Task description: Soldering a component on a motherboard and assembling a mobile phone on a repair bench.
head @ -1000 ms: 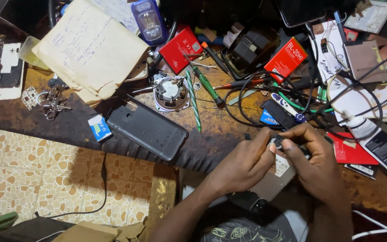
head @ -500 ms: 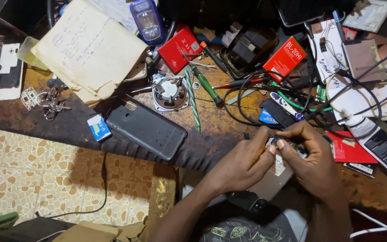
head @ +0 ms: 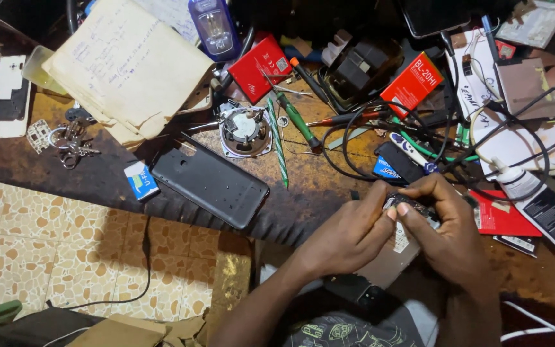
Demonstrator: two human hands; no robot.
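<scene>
Small part mostly behind fingers

Matt black plastic on the phone case, creased paper notebook, worn, rough surface, possibly wood, floor tiles glossy.

Bare bench lies left of the hands; tangled black cables crowd beyond them

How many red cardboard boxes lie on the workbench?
2: one red cardboard box beside the green-handled screwdriver, another red box further right among the black cables. More may be hidden under clutter.
</scene>
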